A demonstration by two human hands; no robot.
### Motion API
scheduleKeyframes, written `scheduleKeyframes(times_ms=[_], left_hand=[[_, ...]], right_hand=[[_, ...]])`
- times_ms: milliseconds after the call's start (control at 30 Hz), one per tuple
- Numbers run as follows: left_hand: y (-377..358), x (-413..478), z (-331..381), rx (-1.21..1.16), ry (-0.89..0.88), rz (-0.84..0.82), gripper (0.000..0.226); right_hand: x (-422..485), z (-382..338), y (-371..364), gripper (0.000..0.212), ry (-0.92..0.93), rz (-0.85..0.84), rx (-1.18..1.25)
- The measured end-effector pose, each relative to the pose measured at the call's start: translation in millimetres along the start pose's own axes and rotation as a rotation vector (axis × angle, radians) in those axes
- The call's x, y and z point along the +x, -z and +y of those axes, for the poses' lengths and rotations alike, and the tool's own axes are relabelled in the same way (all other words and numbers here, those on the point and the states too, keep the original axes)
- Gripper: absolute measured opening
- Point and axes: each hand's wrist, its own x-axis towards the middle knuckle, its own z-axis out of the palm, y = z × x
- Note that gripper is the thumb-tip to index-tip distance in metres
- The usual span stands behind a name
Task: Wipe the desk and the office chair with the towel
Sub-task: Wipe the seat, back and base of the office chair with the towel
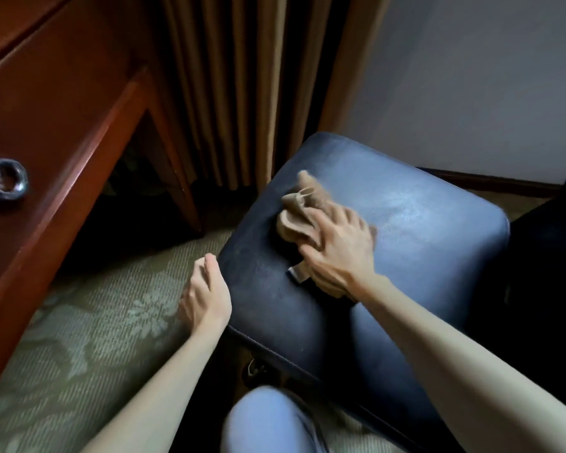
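The dark blue leather seat of the office chair (406, 256) fills the middle and right of the view. A crumpled tan towel (299, 210) lies on the seat, and my right hand (337, 246) presses on it with fingers spread over the cloth. A small white tag of the towel shows under that hand. My left hand (206, 295) holds the seat's left edge, fingers curled round the rim. The reddish wooden desk (56, 132) stands at the left, with a round metal drawer pull (5, 179).
Brown pleated curtains (242, 76) hang behind the chair, beside a pale wall (471, 76). Patterned green carpet (95, 338) covers the floor. My knee in blue fabric (265, 420) is at the bottom. The chair's dark backrest (553, 256) rises at the right.
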Motion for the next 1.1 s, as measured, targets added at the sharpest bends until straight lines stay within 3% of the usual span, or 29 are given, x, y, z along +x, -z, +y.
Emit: scheduleKeyframes(times_ms=[100, 167, 267, 333, 467, 533, 600, 733, 900, 1100], left_hand=[[0.5, 0.6, -9.1, -0.079, -0.011, 0.056, 0.049], [1.1, 7.0, -16.0, -0.097, 0.03, 0.006, 0.033], [2.3, 11.0, -12.3, -0.127, 0.007, 0.024, 0.046], [0.0, 12.7, -9.3, -0.078, 0.017, 0.037, 0.046], [-4.9, 13.5, -5.9, 0.078, 0.037, 0.034, 0.048], [-5.9, 14.6, 2.1, 0.094, 0.023, 0.052, 0.05], [-4.1, 14.6, 11.1, 0.125, 0.056, 0.034, 0.054], [0.3, 13.5, 19.5, 0.197, 0.145, -0.035, 0.063], [1.8, 18.8, 20.5, 0.276, 0.215, -0.075, 0.041], [13.1, 25.9, 15.2, 0.313, 0.172, -0.244, 0.04]], right_hand=[[-39.3, -35.8, -17.5, 0.063, 0.425, -0.015, 0.072], [-47.2, -50.2, -20.6, 0.059, 0.648, -0.092, 0.12], [-10.1, -37.3, -14.2, 0.062, 0.819, -0.125, 0.021], [45.7, -4.5, -4.5, 0.068, 0.693, -0.076, -0.076], [142.9, 63.6, 3.2, 0.055, 0.06, 0.116, -0.128], [168.6, 69.5, -7.2, 0.05, -0.043, 0.138, -0.108], [174.2, 62.8, -13.9, 0.044, -0.055, 0.154, -0.089], [157.4, 48.7, -5.1, 0.042, -0.013, 0.028, -0.046], [76.0, -36.0, -11.8, 0.035, 0.287, -0.08, 0.174], [-2.6, -90.8, -20.7, 0.035, 0.369, -0.21, 0.223]])
